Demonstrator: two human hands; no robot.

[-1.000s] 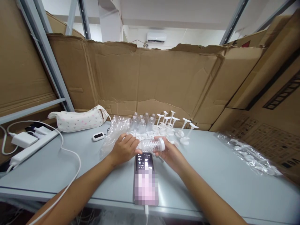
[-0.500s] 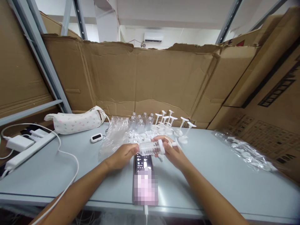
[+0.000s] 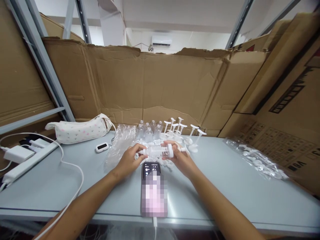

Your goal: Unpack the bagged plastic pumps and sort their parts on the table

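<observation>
A clear plastic bottle lies sideways between my hands, above the top of a phone. At its narrow left end, my left hand pinches a small white tip. My right hand is closed around the wide end with the white collar, and a white stem sticks out past its fingers. Small white parts are piled behind and under the bottle. Further back stand several clear bottles and several white plunger-like pieces.
A crumpled plastic bag, a small white device, a floral pouch and a power strip with a cable are at left. Bagged white parts lie at right. Cardboard walls the back.
The bottle has moved slightly back and up, uncovering the phone's top. My left hand has shifted left, and a white tip now shows at the bottle's narrow end. The camera view has shifted slightly.
</observation>
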